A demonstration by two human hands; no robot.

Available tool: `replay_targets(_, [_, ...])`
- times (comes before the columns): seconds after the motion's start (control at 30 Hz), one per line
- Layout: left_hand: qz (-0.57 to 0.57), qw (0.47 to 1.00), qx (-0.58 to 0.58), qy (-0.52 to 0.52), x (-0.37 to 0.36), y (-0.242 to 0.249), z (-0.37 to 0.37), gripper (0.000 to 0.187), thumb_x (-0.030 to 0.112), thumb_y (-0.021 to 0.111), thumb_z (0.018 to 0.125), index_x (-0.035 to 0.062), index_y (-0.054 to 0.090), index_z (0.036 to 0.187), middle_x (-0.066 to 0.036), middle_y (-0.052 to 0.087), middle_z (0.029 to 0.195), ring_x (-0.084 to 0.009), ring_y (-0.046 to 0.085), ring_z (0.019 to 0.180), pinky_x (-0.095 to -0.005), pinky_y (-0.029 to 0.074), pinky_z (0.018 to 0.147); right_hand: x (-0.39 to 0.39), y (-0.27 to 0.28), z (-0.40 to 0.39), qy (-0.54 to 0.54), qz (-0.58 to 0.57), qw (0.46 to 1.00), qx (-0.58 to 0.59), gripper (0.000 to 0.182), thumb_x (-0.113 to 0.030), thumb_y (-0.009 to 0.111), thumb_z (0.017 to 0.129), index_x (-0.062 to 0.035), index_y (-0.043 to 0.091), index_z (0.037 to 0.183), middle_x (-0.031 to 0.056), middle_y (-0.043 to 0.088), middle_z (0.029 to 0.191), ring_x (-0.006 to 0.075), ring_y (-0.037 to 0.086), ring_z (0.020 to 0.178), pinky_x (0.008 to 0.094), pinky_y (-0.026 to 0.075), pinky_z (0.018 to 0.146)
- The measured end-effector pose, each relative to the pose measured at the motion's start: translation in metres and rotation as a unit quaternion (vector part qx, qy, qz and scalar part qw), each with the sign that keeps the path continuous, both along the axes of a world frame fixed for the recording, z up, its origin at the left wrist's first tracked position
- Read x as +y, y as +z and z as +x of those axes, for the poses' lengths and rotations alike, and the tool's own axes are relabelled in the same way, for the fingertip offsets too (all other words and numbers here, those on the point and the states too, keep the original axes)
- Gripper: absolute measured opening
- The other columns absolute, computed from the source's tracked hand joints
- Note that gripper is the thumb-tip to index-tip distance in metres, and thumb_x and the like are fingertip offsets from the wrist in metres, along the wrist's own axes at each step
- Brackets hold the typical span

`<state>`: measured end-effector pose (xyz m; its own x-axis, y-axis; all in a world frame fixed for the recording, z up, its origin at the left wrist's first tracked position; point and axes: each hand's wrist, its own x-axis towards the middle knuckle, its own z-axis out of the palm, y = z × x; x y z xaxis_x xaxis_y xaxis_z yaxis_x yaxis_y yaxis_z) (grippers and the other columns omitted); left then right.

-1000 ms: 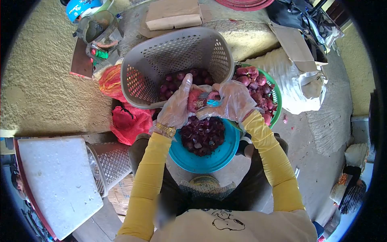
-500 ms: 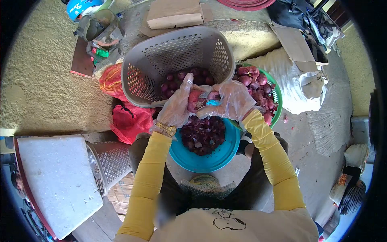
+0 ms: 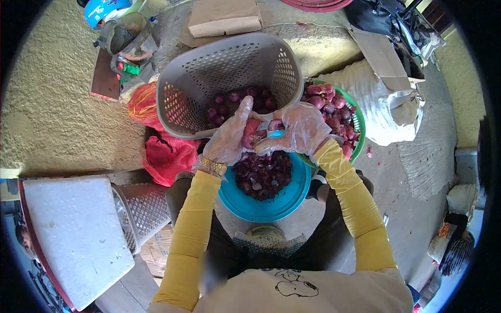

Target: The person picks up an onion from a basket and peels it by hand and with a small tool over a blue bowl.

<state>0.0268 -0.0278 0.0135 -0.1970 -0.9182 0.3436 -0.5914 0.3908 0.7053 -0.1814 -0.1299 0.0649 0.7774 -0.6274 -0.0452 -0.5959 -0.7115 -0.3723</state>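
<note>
My left hand (image 3: pixel 228 134), in a clear plastic glove, is closed around a red onion (image 3: pixel 251 133). Facing it, my right hand (image 3: pixel 302 127), also gloved, grips a small blue-handled knife (image 3: pixel 276 134) against the onion's side; the blade is mostly hidden. A reddish piece (image 3: pixel 275 124) shows by the right fingertips, too small to name surely. Below both hands a blue basin (image 3: pixel 263 211) holds dark onion skins (image 3: pixel 262 177). Just beyond them, a grey-brown perforated basket (image 3: pixel 224 57) has several onions (image 3: pixel 223 110) at its bottom.
To the right, a green basket (image 3: pixel 359 122) is heaped with red onions (image 3: pixel 334 107), beside a white sack (image 3: pixel 389 122). Red mesh bags (image 3: pixel 172 161) lie left of the big basket. A white foam board (image 3: pixel 73 235) stands at the lower left, and a cardboard box (image 3: pixel 225 18) lies at the back.
The onion has turned slightly in my left hand, and the right fingers have shifted a little against it. Both hands stay in nearly the same place above the basin.
</note>
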Motion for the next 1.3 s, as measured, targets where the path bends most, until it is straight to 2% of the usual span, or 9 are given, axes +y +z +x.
replay_targets(0.23, [-0.052, 0.997, -0.053, -0.013, -0.004, -0.001, 0.001, 0.109, -0.011, 0.070, 0.078, 0.0066, 0.003, 0.162, -0.018, 0.065, 0.119, -0.0386, 0.066, 0.100, -0.0455, 0.054, 0.091, -0.005, -0.005, -0.007, 0.010, -0.005, 1.000, -0.024, 0.081, -0.082, 0.072, 0.064, -0.0074, 0.075, 0.096, 0.0166, 0.071, 0.085, 0.0384, 0.070, 0.090, 0.0472, 0.054, 0.082])
replay_targets(0.43, [0.082, 0.990, 0.109, 0.035, -0.001, 0.037, -0.017, 0.053, 0.043, 0.053, 0.106, -0.0026, 0.058, 0.131, -0.013, 0.070, 0.101, -0.0244, 0.068, 0.091, -0.0360, 0.055, 0.083, -0.004, 0.002, -0.005, 0.003, -0.001, 0.999, -0.032, 0.077, -0.081, 0.073, 0.066, -0.0097, 0.075, 0.093, 0.0164, 0.071, 0.084, 0.0384, 0.070, 0.089, 0.0475, 0.054, 0.081])
replay_targets(0.5, [0.215, 0.912, 0.341, 0.076, -0.006, 0.043, -0.024, 0.074, 0.063, 0.034, 0.106, -0.0019, 0.069, 0.104, -0.011, 0.070, 0.096, -0.0172, 0.066, 0.089, -0.0316, 0.055, 0.079, -0.004, 0.001, -0.004, -0.003, 0.000, 1.000, -0.002, 0.076, -0.082, 0.072, 0.066, -0.0103, 0.075, 0.091, 0.0168, 0.071, 0.082, 0.0387, 0.070, 0.088, 0.0477, 0.054, 0.080])
replay_targets(0.7, [0.346, 0.720, 0.598, 0.070, -0.016, 0.025, -0.024, 0.064, 0.055, 0.041, 0.108, -0.0026, 0.068, 0.105, -0.014, 0.070, 0.105, -0.0199, 0.067, 0.093, -0.0344, 0.057, 0.086, -0.003, -0.003, -0.004, 0.006, 0.004, 0.999, -0.048, 0.077, -0.083, 0.071, 0.067, -0.0106, 0.075, 0.091, 0.0177, 0.071, 0.081, 0.0395, 0.070, 0.086, 0.0487, 0.055, 0.080])
replay_targets(1.03, [0.168, 0.820, 0.533, 0.122, -0.004, 0.027, -0.040, 0.060, 0.049, 0.040, 0.109, -0.0042, 0.066, 0.107, -0.016, 0.069, 0.110, -0.0221, 0.067, 0.098, -0.0367, 0.056, 0.093, 0.006, -0.012, 0.006, -0.025, 0.016, 0.999, -0.013, 0.078, -0.084, 0.071, 0.067, -0.0089, 0.074, 0.087, 0.0186, 0.071, 0.079, 0.0401, 0.071, 0.082, 0.0486, 0.057, 0.076])
replay_targets(1.1, [0.063, 0.971, 0.152, 0.174, -0.003, 0.017, -0.034, 0.059, 0.049, 0.040, 0.109, -0.0043, 0.065, 0.112, -0.016, 0.069, 0.110, -0.0226, 0.068, 0.097, -0.0366, 0.057, 0.090, 0.012, -0.014, 0.009, -0.062, 0.031, 0.997, -0.046, 0.074, -0.079, 0.076, 0.066, -0.0083, 0.074, 0.086, 0.0195, 0.070, 0.076, 0.0391, 0.071, 0.078, 0.0468, 0.056, 0.072])
replay_targets(1.13, [0.063, 0.971, 0.152, 0.174, -0.002, 0.017, -0.036, 0.059, 0.049, 0.040, 0.109, -0.0043, 0.065, 0.112, -0.016, 0.069, 0.110, -0.0226, 0.068, 0.097, -0.0366, 0.057, 0.090, 0.013, -0.014, 0.010, -0.062, 0.031, 0.996, -0.046, 0.074, -0.079, 0.076, 0.066, -0.0083, 0.074, 0.086, 0.0195, 0.070, 0.076, 0.0391, 0.071, 0.078, 0.0468, 0.056, 0.072])
replay_targets(1.23, [0.120, 0.843, 0.508, 0.128, -0.002, 0.018, -0.039, 0.057, 0.048, 0.044, 0.108, -0.0045, 0.063, 0.118, -0.015, 0.070, 0.108, -0.0223, 0.068, 0.097, -0.0366, 0.058, 0.088, 0.015, -0.013, 0.012, -0.074, 0.001, 0.997, -0.023, 0.074, -0.080, 0.074, 0.069, -0.0084, 0.073, 0.086, 0.0196, 0.070, 0.076, 0.0394, 0.071, 0.078, 0.0457, 0.056, 0.072])
replay_targets(1.3, [0.297, 0.647, 0.687, 0.146, -0.012, 0.008, -0.031, 0.056, 0.048, 0.047, 0.107, -0.0048, 0.062, 0.122, -0.015, 0.069, 0.106, -0.0230, 0.068, 0.095, -0.0359, 0.057, 0.087, 0.016, -0.010, 0.012, -0.063, 0.013, 0.997, -0.044, 0.069, -0.077, 0.072, 0.074, -0.0093, 0.074, 0.086, 0.0188, 0.070, 0.077, 0.0400, 0.070, 0.078, 0.0457, 0.056, 0.072])
